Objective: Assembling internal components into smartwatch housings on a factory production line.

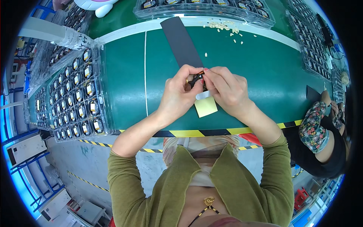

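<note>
Tabletop: green, crossed by a white line. Strip: plain dark grey. Paper pad: pale yellow. Scattered bits: cream. Edge tape: black and yellow, slanted stripes. Small part: mostly black, trace of orange. Tray pieces: black, white-and-yellow labels. Cardigan: olive green. Pendant: gold. Co-worker's sleeve: multicoloured floral print.

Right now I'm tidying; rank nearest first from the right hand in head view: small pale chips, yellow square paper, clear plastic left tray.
1. Yellow paper, lower left of right hand
2. Pale chips, upper middle
3. Plastic tray, far left
</note>
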The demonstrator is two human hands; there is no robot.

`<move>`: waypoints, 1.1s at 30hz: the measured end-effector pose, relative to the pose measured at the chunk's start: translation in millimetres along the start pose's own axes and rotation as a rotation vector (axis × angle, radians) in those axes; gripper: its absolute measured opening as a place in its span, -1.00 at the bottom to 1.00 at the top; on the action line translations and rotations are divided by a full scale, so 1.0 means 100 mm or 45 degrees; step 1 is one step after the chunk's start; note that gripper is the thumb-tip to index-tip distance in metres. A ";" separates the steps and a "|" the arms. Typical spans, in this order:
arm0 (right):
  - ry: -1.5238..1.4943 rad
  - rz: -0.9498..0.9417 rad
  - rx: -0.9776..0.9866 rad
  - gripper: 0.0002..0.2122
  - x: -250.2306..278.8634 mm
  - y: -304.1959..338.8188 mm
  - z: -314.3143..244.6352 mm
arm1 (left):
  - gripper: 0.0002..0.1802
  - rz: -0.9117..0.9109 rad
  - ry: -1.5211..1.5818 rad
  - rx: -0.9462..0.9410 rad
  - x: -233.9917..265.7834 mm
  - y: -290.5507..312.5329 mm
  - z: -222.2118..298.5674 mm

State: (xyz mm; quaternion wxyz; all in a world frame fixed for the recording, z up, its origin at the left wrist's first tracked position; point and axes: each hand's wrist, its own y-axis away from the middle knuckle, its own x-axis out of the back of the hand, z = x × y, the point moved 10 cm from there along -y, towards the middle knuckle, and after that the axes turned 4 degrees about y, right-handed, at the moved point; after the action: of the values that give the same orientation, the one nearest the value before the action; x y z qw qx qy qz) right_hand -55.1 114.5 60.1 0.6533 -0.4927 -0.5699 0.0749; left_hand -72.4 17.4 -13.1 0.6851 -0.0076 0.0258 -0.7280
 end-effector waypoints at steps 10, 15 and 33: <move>-0.412 -0.136 -0.485 -0.87 -0.16 0.05 0.40 | -0.77 -0.162 0.454 0.485 -0.13 -0.06 -0.25; -0.484 0.042 -0.562 -0.91 0.12 0.00 0.59 | -0.66 -0.114 0.868 0.640 -0.14 -0.07 -0.34; -1.510 0.012 -1.355 -0.83 -0.50 0.44 0.85 | -0.64 -0.072 1.045 0.685 -0.11 -0.10 -0.45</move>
State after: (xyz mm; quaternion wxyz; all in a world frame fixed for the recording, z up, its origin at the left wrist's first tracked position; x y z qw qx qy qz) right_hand -120.7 151.1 -16.7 -0.0822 -0.6188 -0.7800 0.0452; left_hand -83.7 29.9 -57.4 0.5760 0.4564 0.1044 -0.6701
